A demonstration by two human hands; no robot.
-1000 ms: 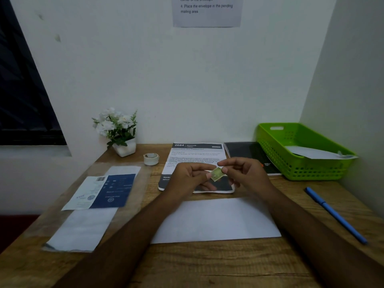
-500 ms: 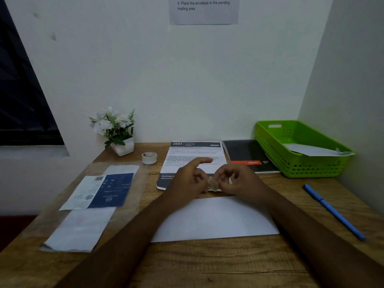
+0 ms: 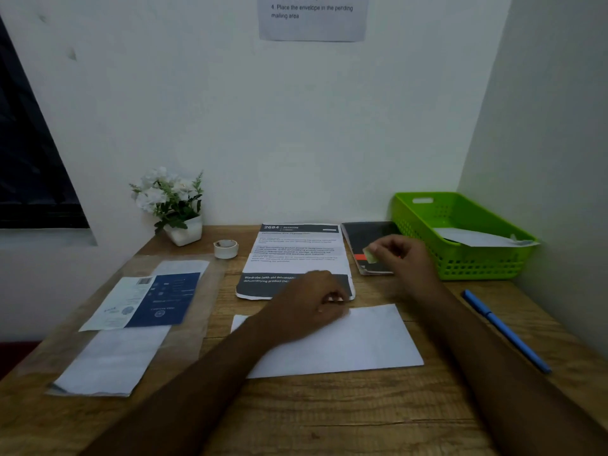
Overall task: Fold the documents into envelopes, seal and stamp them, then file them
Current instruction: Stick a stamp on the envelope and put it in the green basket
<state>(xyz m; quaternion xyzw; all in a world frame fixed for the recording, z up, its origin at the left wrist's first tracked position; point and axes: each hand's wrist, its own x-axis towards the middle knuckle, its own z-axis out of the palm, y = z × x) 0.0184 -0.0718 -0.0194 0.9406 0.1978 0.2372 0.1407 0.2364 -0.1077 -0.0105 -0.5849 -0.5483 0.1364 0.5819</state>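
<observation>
- A second ago both hands were together at the centre of the frame, working the small stamp between their fingertips. Now they have parted.
- The right hand (image 3: 398,256) has swung toward the right of centre and sits over the black notebook (image 3: 363,233). Its thumb and fingers pinch the greenish stamp (image 3: 370,255), which is off the paper and well apart from the envelope.
- The left hand (image 3: 307,304) has dropped to the middle of the frame and rests on the top edge of the white envelope (image 3: 362,343). Its fingers are curled under, with a pale glint at the tips — I cannot tell whether it is gripping anything or just steadying the paper.
- The envelope lies flat on the wooden desk (image 3: 329,416), in the lower centre, where it lay before.
- The printed document (image 3: 296,251) is unmoved just above the envelope, unfolded, its lower edge partly behind the left hand.
- My reading: the stamp looks ready to go on, so sticking it to a corner of the envelope should be next — though the right hand is off to the side, not over a corner.
- In the green basket (image 3: 477,263) at the right there is already one filed envelope (image 3: 473,237). This one is not yet stamped or filed.
</observation>
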